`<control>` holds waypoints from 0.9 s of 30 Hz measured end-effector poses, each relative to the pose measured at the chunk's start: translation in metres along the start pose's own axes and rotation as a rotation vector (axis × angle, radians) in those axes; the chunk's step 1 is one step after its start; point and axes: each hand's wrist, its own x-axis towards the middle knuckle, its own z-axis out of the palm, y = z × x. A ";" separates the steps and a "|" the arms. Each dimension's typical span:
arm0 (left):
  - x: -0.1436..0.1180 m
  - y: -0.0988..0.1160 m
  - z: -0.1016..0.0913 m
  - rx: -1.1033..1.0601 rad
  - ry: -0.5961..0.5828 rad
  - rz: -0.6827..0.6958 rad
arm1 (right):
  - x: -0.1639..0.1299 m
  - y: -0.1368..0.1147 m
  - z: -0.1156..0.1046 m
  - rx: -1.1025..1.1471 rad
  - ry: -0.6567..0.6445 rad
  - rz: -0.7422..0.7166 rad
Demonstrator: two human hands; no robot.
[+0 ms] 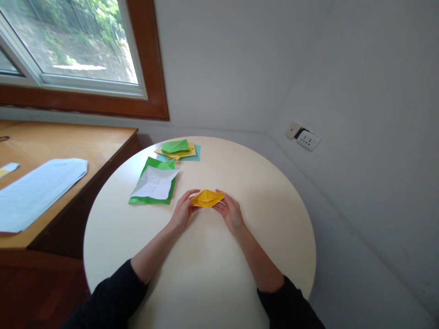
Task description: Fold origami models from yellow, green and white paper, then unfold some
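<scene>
A yellow folded paper boat (pixel 206 198) is held between my two hands over the middle of the round white table (pixel 206 256). My left hand (pixel 184 209) grips its left tip, fingers closed on the paper. At the opposite tip, my right hand (pixel 232 212) pinches the boat in the same way. The boat points sideways, with a small peak at its centre. Some fingertips are hidden behind and beneath the paper.
Left of my hands, a creased white sheet (pixel 152 182) lies on green paper (pixel 137 200). Farther back are a green folded paper (pixel 175 146), yellow paper (pixel 192 150) and blue paper (pixel 197 155). A wooden desk (pixel 103 137) with white papers (pixel 44 192) stands at left.
</scene>
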 end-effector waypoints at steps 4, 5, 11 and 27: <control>0.001 -0.001 -0.001 -0.018 0.002 -0.005 | -0.001 -0.001 0.001 0.023 -0.005 0.005; 0.001 -0.001 -0.001 -0.021 0.002 -0.003 | -0.001 -0.001 0.001 0.028 -0.007 0.006; 0.000 0.001 0.000 -0.036 0.002 -0.003 | -0.001 -0.002 0.002 0.065 -0.016 0.019; 0.000 0.005 0.003 -0.119 0.034 -0.058 | -0.001 -0.003 0.001 0.080 -0.018 0.050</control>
